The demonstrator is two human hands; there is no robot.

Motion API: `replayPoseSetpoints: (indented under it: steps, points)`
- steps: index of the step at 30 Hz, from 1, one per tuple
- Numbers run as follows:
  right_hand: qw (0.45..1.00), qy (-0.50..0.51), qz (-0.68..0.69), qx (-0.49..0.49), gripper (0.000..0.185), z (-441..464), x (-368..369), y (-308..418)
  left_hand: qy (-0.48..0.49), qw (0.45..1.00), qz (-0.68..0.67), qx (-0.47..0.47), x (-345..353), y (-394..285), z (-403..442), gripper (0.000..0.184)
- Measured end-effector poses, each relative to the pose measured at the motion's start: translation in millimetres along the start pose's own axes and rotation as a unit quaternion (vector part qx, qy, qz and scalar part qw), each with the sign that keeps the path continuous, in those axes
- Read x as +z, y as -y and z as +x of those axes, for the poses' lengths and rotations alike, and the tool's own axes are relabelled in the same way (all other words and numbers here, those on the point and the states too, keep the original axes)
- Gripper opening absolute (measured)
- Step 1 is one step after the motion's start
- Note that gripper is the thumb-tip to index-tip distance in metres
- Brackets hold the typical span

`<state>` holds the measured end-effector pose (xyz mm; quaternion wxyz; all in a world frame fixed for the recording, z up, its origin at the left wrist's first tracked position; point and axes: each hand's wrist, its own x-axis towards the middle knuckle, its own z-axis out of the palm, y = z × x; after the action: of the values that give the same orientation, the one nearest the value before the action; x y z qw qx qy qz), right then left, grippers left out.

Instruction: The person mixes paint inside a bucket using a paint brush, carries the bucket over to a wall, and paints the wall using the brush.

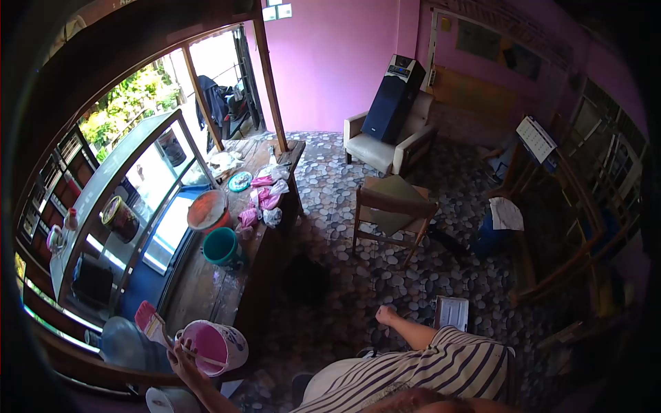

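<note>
- Here we are by the wooden table (206, 292), our left hand (184, 361) closed round a paintbrush (155, 327), its pink bristles pointing up and away from us.
- Tight quarters here: a white pail (239, 346), pink inside, sits just right of the brush, a bluish clear container (124, 344) just left.
- Our right hand (387, 315) is out over the floor (327, 168), fingers seemingly curled; how tightly, or round what, we cannot tell.
- More room past the table's right edge, pebble-patterned floor running to a wooden chair (396, 201).
- On the planks we've a green bucket (222, 255), an orange basin (208, 215) and plastic bags (265, 196).
- Beyond, a black speaker (389, 107) leans in an armchair (372, 151).
</note>
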<state>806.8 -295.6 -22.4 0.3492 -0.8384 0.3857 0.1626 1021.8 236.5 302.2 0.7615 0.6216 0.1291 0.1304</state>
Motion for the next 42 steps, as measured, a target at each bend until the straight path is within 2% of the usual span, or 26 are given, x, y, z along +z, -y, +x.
replayPoseSetpoints:
  steps: [1, 3, 4, 8, 11, 14, 16, 18, 21, 23, 27, 29, 33, 35, 42]
  points:
    - [1.000, -0.006, 0.001, 0.002, 0.035, 2, -2, 7, 0.005, 1.000, -0.004, -0.001, 2, 4, 13, 0.041]
    - [0.995, -0.042, -0.083, -0.043, 0.048, 34, 22, -23, 0.013, 1.000, -0.003, -0.002, 6, 11, 40, 0.043]
    - [0.996, -0.039, -0.086, 0.002, 0.059, 21, 12, -17, 0.014, 1.000, -0.003, -0.003, 11, 13, 52, 0.043]
    - [0.981, -0.098, -0.084, 0.143, 0.050, -5, -5, -22, 0.028, 1.000, -0.006, -0.010, 20, 19, 96, 0.046]
    - [0.970, -0.160, -0.063, 0.172, 0.039, -13, -2, -36, 0.045, 0.999, -0.016, -0.011, 30, 25, 125, 0.046]
    - [0.972, -0.114, -0.051, 0.201, 0.038, -14, 5, -34, 0.035, 0.998, -0.041, -0.039, 37, 34, 156, 0.050]
    - [0.976, -0.132, -0.064, 0.163, 0.027, 3, 27, -52, 0.039, 0.995, -0.071, -0.062, 48, 28, 167, 0.051]
    - [0.971, -0.188, -0.057, 0.140, 0.026, 8, 36, -31, 0.058, 0.994, -0.076, -0.055, 50, 34, 180, 0.051]
    - [0.978, -0.163, -0.068, 0.109, 0.026, 5, 28, 41, 0.083, 0.991, -0.093, -0.052, 48, 50, 197, 0.045]
    - [0.985, -0.165, -0.025, 0.030, 0.025, 9, 32, 69, 0.087, 0.992, -0.086, -0.043, 49, 58, 208, 0.043]
    - [0.995, -0.099, -0.025, 0.012, 0.024, 19, 36, 118, 0.094, 0.988, -0.108, -0.063, 51, 59, 230, 0.043]
    - [0.995, -0.088, -0.049, -0.025, 0.024, 36, 38, 127, 0.077, 0.989, -0.102, -0.072, 50, 58, 236, 0.036]
    - [0.997, -0.035, -0.062, -0.027, 0.025, 59, 25, 171, 0.020, 0.993, -0.092, -0.072, 35, 64, 244, 0.024]
    - [0.998, -0.010, -0.047, -0.043, 0.025, 81, 27, 181, 0.032, 0.993, -0.098, -0.065, 19, 74, 247, 0.016]
    - [0.989, 0.026, -0.093, -0.111, 0.024, 110, 27, 259, -0.132, 0.988, 0.055, -0.066, -38, 119, 249, 0.013]
